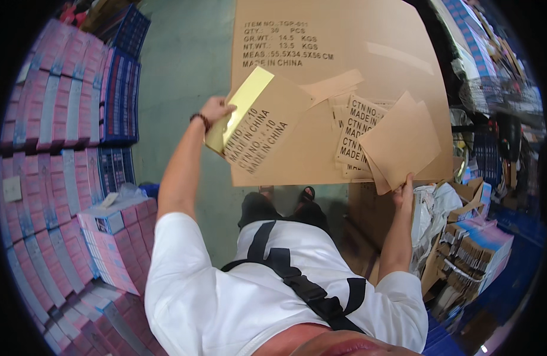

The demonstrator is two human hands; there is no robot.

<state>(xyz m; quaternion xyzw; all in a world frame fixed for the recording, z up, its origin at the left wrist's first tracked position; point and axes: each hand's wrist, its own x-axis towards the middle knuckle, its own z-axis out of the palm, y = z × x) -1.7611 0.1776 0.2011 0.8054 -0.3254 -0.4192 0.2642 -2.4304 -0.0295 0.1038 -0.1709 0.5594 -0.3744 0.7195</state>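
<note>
In front of me lies a large flat brown carton sheet (392,53) with dark printing. At its left edge my left hand (217,113) is closed on a shiny yellow strip-like piece (250,101), thumb on top. Right against that piece is a printed brown cardboard sheet (264,133), tilted; whether the two are joined, I cannot tell. My right hand (404,193) grips the lower corner of a few plain brown cardboard sheets (404,139), fanned slightly apart. Partly beneath them lie several printed cardboard pieces (352,136). A plain cardboard strip (336,88) rests farther back.
Tall stacks of pink and blue boxes (54,113) line the left side, with a shorter pink stack (119,237) nearer me. White plastic wrapping (433,213) and an open carton of packed flat items (463,255) stand at right. Green floor (181,53) shows beyond the sheet.
</note>
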